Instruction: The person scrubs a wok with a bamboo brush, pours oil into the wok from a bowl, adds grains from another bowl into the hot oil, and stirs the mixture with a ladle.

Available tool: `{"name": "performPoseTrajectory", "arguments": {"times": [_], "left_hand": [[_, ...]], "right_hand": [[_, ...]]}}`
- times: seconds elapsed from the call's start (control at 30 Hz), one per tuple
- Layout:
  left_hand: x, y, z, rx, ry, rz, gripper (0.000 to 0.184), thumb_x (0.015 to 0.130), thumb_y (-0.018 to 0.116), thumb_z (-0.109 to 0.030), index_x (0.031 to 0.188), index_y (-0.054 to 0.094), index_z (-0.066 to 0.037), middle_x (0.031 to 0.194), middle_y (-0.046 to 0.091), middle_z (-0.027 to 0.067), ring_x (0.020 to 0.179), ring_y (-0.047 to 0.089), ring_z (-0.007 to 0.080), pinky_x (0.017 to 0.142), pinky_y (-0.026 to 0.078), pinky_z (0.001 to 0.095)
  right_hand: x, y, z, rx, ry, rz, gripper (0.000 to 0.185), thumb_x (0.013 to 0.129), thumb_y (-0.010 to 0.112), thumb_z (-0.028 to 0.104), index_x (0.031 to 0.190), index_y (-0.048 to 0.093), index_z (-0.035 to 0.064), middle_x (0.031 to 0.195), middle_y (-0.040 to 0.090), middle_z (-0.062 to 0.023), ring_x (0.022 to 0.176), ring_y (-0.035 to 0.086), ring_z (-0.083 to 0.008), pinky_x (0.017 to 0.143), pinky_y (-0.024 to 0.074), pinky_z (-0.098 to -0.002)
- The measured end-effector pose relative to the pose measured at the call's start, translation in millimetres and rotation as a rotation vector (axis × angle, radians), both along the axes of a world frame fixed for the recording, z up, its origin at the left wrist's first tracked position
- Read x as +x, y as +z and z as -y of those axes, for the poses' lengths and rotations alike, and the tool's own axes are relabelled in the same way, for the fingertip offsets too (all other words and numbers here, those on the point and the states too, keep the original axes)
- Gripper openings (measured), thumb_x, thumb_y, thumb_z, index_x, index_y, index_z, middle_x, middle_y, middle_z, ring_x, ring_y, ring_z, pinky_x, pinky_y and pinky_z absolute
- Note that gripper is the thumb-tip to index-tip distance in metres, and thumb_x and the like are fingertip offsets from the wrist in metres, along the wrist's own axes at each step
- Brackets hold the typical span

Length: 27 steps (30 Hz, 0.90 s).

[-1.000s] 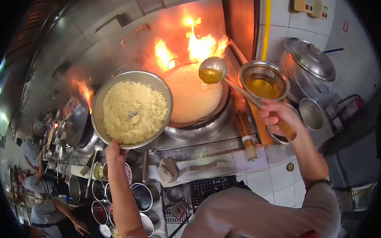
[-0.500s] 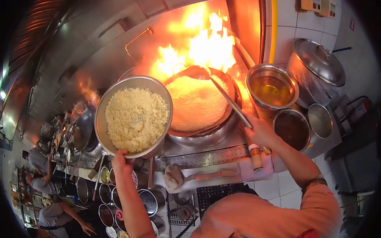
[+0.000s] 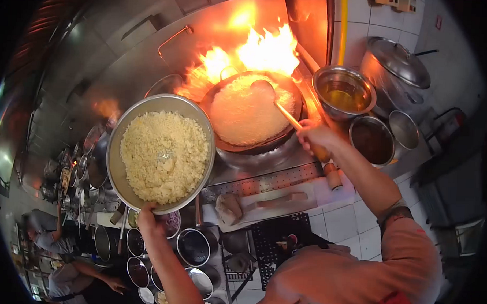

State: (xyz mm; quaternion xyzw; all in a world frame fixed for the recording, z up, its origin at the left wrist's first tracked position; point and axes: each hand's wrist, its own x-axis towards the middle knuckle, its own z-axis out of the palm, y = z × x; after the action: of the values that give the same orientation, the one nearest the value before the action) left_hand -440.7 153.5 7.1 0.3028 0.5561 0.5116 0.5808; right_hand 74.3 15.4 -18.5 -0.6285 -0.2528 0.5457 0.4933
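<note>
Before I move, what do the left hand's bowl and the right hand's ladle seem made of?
Bowl: probably stainless steel, satin finish, by the soft grey sheen on its wall. Ladle: likely smooth metal; its shaft gleams, though firelight masks its colour.

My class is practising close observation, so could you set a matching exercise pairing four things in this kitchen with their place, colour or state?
1. bowl of pale grains
2. ladle
3. upright pipe
4. large pot

A. yellow
B. in the right hand
C. covered by a lid
D. in the left hand

Pairs: 1-D, 2-B, 3-A, 4-C
</note>
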Motion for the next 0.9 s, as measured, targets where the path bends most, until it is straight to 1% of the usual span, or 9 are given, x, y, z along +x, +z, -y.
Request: {"name": "performPoseTrajectory", "arguments": {"times": [0.03, 0.13, 0.27, 0.4, 0.6, 0.7, 0.8, 0.83, 0.9], "left_hand": [[-1, 1, -1, -0.011, -0.014, -0.016, 0.039, 0.078, 0.059, -0.003, 0.117, 0.058, 0.002, 0.104, 0.066, 0.0125, 0.084, 0.069, 0.0264, 0.054, 0.058, 0.0355], [9, 13, 6, -0.066, 0.055, -0.019, 0.038, 0.078, 0.059, -0.003, 0.116, 0.058, 0.002, 0.103, 0.066, 0.0122, 0.081, 0.069, 0.0262, 0.051, 0.055, 0.0358], [10, 23, 3, -0.074, 0.038, -0.059, 0.038, 0.078, 0.058, -0.003, 0.116, 0.057, 0.002, 0.104, 0.067, 0.0124, 0.081, 0.069, 0.0271, 0.051, 0.056, 0.0372], [13, 21, 0, -0.092, 0.066, -0.014, 0.038, 0.079, 0.058, -0.002, 0.117, 0.057, 0.002, 0.105, 0.067, 0.0132, 0.082, 0.07, 0.0277, 0.053, 0.058, 0.0383], [6, 12, -10, -0.059, 0.033, -0.026, 0.036, 0.079, 0.057, -0.003, 0.115, 0.058, 0.002, 0.105, 0.067, 0.0146, 0.081, 0.07, 0.0281, 0.053, 0.058, 0.0386], [3, 7, -14, -0.048, 0.015, -0.057, 0.035, 0.079, 0.057, -0.004, 0.113, 0.059, 0.003, 0.106, 0.067, 0.0157, 0.082, 0.07, 0.0287, 0.055, 0.059, 0.0394], [7, 6, -18, -0.02, 0.021, -0.026, 0.036, 0.079, 0.057, -0.004, 0.113, 0.059, 0.004, 0.107, 0.066, 0.017, 0.085, 0.07, 0.0298, 0.059, 0.061, 0.0416], [9, 3, -22, 0.011, 0.004, -0.019, 0.036, 0.078, 0.057, -0.004, 0.114, 0.059, 0.004, 0.107, 0.066, 0.0173, 0.085, 0.07, 0.0301, 0.061, 0.062, 0.0425], [12, 1, -21, 0.071, -0.003, 0.027, 0.038, 0.078, 0.055, -0.003, 0.115, 0.059, 0.005, 0.108, 0.064, 0.0181, 0.087, 0.07, 0.0313, 0.065, 0.063, 0.045]], "right_hand": [[15, 1, -8, 0.003, 0.05, -0.164, 0.007, 0.091, 0.059, 0.01, 0.095, 0.054, 0.0052, 0.077, 0.058, -0.0045, 0.056, 0.058, -0.0122, 0.052, 0.0496, -0.0273], [51, 5, -26, 0.038, 0.042, -1.152, 0.008, 0.091, 0.059, 0.008, 0.086, 0.054, 0.0051, 0.076, 0.056, -0.0018, 0.06, 0.059, -0.0099, 0.051, 0.0483, -0.0246], [60, 42, -36, 0.047, 0.059, -1.231, 0.012, 0.091, 0.059, 0.005, 0.082, 0.051, 0.0047, 0.074, 0.054, -0.0005, 0.062, 0.059, -0.0092, 0.05, 0.0471, -0.0227], [57, 73, -35, 0.023, 0.072, -0.985, 0.013, 0.093, 0.057, 0.008, 0.081, 0.05, 0.0071, 0.07, 0.053, 0.0003, 0.058, 0.057, -0.0085, 0.048, 0.0459, -0.0221], [45, 103, -24, -0.063, 0.107, -0.338, 0.015, 0.094, 0.055, 0.013, 0.08, 0.05, 0.0121, 0.065, 0.052, 0.004, 0.051, 0.053, -0.0051, 0.044, 0.0427, -0.02], [16, 120, 5, -0.011, 0.04, -0.072, 0.004, 0.093, 0.057, 0.012, 0.096, 0.058, 0.0101, 0.069, 0.056, 0.0022, 0.05, 0.052, -0.0051, 0.044, 0.0436, -0.0217], [0, 104, 47, 0.032, 0.104, 0.265, 0.037, 0.092, 0.058, 0.013, 0.128, 0.056, 0.0072, 0.077, 0.063, -0.0045, 0.052, 0.056, -0.0122, 0.048, 0.0472, -0.0278], [3, 43, 66, 0.21, 0.103, 0.643, 0.049, 0.091, 0.059, 0.012, 0.139, 0.048, 0.0077, 0.081, 0.065, -0.0082, 0.057, 0.059, -0.0169, 0.054, 0.0496, -0.0317], [-27, -17, 100, 0.388, 0.078, 1.089, 0.066, 0.089, 0.059, 0.009, 0.151, 0.037, 0.0094, 0.089, 0.066, -0.0147, 0.067, 0.064, -0.0263, 0.066, 0.0524, -0.0378]]}}
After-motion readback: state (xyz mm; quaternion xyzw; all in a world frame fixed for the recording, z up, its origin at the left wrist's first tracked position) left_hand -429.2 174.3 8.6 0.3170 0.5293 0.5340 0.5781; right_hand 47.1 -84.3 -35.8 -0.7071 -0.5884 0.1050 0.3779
